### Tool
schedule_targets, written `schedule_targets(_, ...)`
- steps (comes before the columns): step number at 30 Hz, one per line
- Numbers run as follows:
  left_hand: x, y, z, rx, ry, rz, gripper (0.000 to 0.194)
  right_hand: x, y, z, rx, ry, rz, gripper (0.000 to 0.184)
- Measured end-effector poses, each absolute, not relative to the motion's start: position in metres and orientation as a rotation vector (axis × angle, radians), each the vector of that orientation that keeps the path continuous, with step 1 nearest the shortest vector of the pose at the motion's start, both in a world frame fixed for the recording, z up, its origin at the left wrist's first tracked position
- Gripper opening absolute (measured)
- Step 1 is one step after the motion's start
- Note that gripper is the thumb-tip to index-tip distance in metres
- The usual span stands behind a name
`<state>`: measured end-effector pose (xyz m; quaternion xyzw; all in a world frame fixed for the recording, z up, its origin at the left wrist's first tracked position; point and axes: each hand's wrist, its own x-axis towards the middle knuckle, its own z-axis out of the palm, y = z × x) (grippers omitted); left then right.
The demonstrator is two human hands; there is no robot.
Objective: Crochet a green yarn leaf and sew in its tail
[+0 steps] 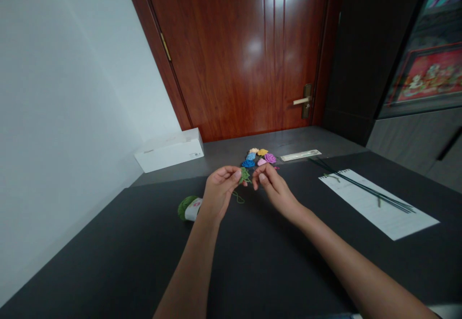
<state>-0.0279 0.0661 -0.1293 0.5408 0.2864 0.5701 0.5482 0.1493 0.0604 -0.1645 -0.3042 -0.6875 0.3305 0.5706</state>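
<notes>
Pinched between the thumb and fingers of my left hand (222,186) is a small green crocheted piece (245,176). My right hand (274,191) is just to the right of it, with its fingers curled in towards the thumb. Whatever those fingers hold, if anything, is too small to make out. A loop of green yarn (238,197) hangs below the piece onto the dark table. Partly behind my left wrist lies a green yarn skein (186,208) with a white paper band. A thin pink bit (276,167) shows just behind my right hand; I cannot tell what it is.
Several crocheted flowers, among them a purple flower (270,158) and a blue flower (248,163), lie beyond my hands. A white box (173,151) stands back left. At right, dark green stems (375,193) cross a paper sheet (397,223). A narrow packet (301,155) lies behind.
</notes>
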Motion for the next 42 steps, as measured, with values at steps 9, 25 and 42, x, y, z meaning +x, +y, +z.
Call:
schedule_targets(9,-0.022,0.057,-0.119,1.199,0.621,1.411,0.017,0.146,0.063,-0.166,-0.713,-1.615,0.757,0.015)
schedule_targets(25,-0.022,0.057,-0.120,1.135,0.535,1.341,0.016,0.141,0.066,-0.171,-0.616,-1.566,0.771,0.021)
schedule_targets(42,-0.023,0.058,-0.120,0.892,0.392,1.202,0.012,0.146,0.049,-0.159,-0.739,-1.699,0.360,0.014)
